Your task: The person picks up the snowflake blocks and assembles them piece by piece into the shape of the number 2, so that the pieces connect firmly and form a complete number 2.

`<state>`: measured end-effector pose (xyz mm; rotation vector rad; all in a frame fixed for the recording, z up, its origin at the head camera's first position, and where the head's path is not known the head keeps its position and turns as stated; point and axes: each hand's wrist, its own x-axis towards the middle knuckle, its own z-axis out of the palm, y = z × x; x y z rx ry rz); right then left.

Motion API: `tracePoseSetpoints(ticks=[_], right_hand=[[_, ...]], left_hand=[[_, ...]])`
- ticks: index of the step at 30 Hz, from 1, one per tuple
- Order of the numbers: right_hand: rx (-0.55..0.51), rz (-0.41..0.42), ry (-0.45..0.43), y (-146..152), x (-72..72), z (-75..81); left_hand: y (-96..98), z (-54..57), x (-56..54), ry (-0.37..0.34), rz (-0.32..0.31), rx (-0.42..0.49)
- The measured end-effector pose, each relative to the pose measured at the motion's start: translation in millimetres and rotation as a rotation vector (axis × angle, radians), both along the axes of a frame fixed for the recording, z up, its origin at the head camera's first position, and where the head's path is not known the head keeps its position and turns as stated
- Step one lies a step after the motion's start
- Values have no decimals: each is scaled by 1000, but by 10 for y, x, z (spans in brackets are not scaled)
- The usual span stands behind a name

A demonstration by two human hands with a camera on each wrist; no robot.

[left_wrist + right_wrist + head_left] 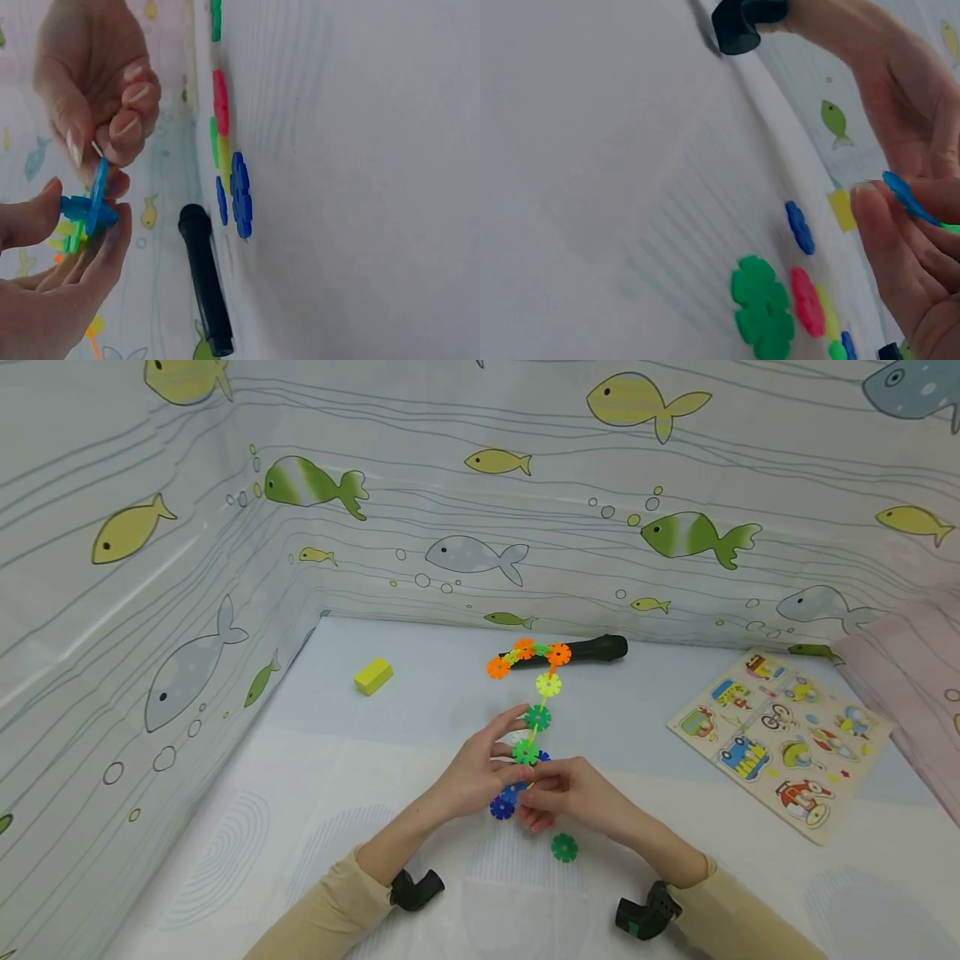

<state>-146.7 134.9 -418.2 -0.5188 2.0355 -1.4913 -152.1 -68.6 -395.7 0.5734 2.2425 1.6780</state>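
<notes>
In the head view my left hand (468, 775) grips a chain of interlocking notched plastic discs. The chain's green disc (537, 717), yellow disc (548, 684) and orange disc (558, 654) reach away from me and bend left. In the left wrist view a light blue disc (97, 196) sits between my left thumb and fingers. My right hand (581, 789) meets the left one, its thumb and fingers pinching a blue disc (906, 196) at its edge. Fingers partly hide the joint between the discs. Below the hands lie a dark blue disc (502, 807) and a loose green disc (565, 847).
Behind the chain lies a black microphone-shaped object (603, 648). A yellow block (373, 677) sits back left, and a wooden picture puzzle board (780, 735) lies at right. More discs, including a red one (808, 302), are on the table. Fish-patterned sheeting (480, 502) surrounds it.
</notes>
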Motion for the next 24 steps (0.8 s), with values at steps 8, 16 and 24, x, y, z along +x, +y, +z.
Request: tracePoseSetpoints(ticks=[8, 16, 24], right_hand=[[391, -91, 398, 286, -200, 81], [520, -33, 433, 316, -263, -60], [508, -45, 454, 294, -251, -111]], left_hand=[[19, 13, 1, -8, 56, -46], [29, -12, -12, 2, 63, -35], [36, -37, -24, -12, 80, -9]])
